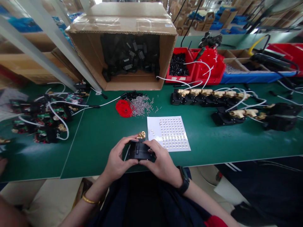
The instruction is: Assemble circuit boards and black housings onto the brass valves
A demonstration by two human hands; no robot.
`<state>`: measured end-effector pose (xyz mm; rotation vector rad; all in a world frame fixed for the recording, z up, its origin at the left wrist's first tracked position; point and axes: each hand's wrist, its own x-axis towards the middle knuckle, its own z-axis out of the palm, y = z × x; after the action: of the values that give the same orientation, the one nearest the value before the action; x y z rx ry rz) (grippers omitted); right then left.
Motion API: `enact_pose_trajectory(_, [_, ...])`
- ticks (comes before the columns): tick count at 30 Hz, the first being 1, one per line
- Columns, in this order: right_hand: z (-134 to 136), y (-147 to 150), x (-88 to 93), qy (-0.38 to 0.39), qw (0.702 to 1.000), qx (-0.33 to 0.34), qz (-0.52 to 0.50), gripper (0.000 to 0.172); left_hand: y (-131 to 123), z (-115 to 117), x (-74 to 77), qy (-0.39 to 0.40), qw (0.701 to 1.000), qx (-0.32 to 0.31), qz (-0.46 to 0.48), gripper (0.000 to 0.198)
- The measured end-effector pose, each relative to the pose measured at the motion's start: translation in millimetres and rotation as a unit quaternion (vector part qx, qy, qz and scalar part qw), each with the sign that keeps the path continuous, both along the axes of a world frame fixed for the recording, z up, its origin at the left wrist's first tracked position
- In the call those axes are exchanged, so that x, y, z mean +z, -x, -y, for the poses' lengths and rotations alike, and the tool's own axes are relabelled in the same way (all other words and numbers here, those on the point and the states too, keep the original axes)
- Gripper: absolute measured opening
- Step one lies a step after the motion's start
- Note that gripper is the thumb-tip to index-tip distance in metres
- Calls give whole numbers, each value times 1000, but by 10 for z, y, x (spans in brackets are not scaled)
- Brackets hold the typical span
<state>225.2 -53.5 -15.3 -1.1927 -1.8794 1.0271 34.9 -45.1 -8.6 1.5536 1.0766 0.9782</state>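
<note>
Between my two hands is a black plastic housing [140,150] with a brass fitting [141,134] sticking out at its far side. My left hand [118,157] grips its left end, thumb on the near edge and fingers over the top. On the other end, my right hand [162,160] closes around it in the same way. Just beyond my right hand lies a white sheet [153,123] with rows of small pale pieces. Farther off is a pile of small screws [141,105] beside a red mesh disc [124,108].
A cardboard box [92,53] of black parts stands open at the back. Finished-looking black units with brass fittings [205,93] line the right side. Wired circuit assemblies [47,116] crowd the left. Red bins [195,80] and a blue tray [251,77] stand back right. A co-worker's hand [2,165] shows at far left.
</note>
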Motion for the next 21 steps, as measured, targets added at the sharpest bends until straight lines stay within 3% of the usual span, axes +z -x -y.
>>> enact_pose_trajectory(10, [28, 11, 26, 26, 999, 5, -21, 49, -46, 51, -50, -16, 999, 14, 25, 50])
enact_pose_trajectory(12, [-20, -32, 90, 57, 994, 5, -90, 49, -96, 52, -45, -19, 999, 35, 37, 69])
enact_pose_trajectory(14, [-98, -137, 171, 102, 981, 19, -163, 48, -115, 44, -25, 20, 997, 41, 66, 92])
enact_pose_trajectory(16, [-186, -300, 233, 109, 976, 24, -189, 47, -55, 8, 27, 140, 987, 16, 83, 91])
enact_pose_trajectory(18, [-268, -480, 231, 35, 991, -12, -132, 45, 101, -74, 125, 249, 968, 13, 39, 76])
enact_pose_trajectory(19, [-303, -559, 198, -27, 996, -37, -76, 43, 202, -134, 190, 259, 965, 39, -11, 71])
enact_pose_trajectory(21, [-361, -670, 73, -161, 982, -72, 70, 40, 404, -290, 336, 180, 963, 125, -156, 59])
